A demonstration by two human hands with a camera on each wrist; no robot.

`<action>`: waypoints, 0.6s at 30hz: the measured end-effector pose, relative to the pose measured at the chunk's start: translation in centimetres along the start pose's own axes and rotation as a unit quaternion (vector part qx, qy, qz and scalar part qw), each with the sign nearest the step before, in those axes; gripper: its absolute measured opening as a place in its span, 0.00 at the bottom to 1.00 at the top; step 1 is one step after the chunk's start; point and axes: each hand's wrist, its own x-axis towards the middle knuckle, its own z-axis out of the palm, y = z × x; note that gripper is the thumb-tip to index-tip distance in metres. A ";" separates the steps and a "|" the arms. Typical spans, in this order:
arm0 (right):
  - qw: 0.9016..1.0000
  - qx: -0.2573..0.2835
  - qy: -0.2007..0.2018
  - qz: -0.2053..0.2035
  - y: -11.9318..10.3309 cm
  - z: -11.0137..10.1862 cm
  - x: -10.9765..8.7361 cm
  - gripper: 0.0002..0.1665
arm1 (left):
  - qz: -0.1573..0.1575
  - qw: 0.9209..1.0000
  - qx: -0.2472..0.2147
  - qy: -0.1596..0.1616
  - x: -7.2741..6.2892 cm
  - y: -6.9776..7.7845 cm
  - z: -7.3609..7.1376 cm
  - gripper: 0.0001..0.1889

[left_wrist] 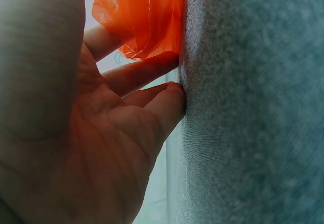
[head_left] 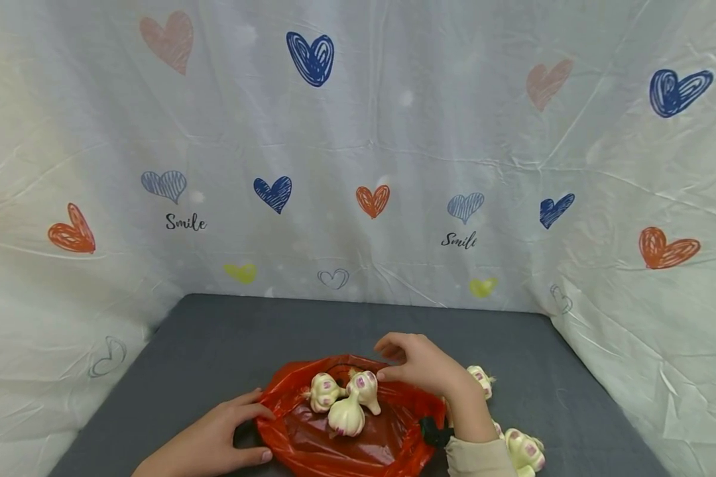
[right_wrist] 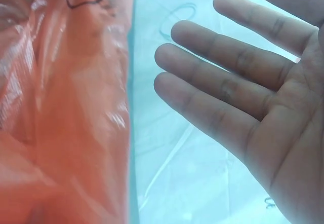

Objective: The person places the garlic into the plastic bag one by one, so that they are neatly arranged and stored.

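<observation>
A red plastic bag [head_left: 271,430] lies spread on the table, its mouth facing up. Three garlic bulbs [head_left: 346,416] with purple patches rest in it. At the bag's left side, my left hand [head_left: 215,434] touches the rim with extended fingers, the thumb apart from them. In the left wrist view the fingertips of that hand [left_wrist: 116,107] reach the table beside the bag [left_wrist: 144,13]. Over the bag's far right rim hovers my right hand [head_left: 426,363], close to one bulb. Its fingers are spread and hold nothing in the right wrist view.
More garlic bulbs [head_left: 524,450] lie on the dark grey table [head_left: 227,344] right of the bag, partly hidden by my right forearm. One bulb [head_left: 480,380] sits farther back. A white curtain [head_left: 358,119] printed with hearts surrounds the table's back and sides.
</observation>
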 end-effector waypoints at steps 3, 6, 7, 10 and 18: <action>1.000 0.004 0.008 0.007 0.2 -0.5 -0.4 0.23 | 0.001 1.000 -0.002 0.000 0.0 0.0 0.0 0.23; 1.000 0.003 0.018 0.010 0.5 -1.1 -0.7 0.24 | 0.000 1.000 -0.004 0.000 0.0 0.0 0.0 0.23; 1.000 0.000 0.020 0.010 0.6 -1.2 -0.8 0.24 | 0.000 1.000 -0.006 -0.001 0.0 0.0 0.0 0.23; 0.999 -0.007 0.031 0.008 1.1 -1.7 -1.1 0.24 | 0.001 1.000 -0.008 -0.002 0.1 0.0 0.1 0.23; 0.998 0.000 0.053 0.030 1.7 -2.8 -1.9 0.26 | 0.011 1.000 -0.008 -0.004 0.1 -0.2 0.0 0.20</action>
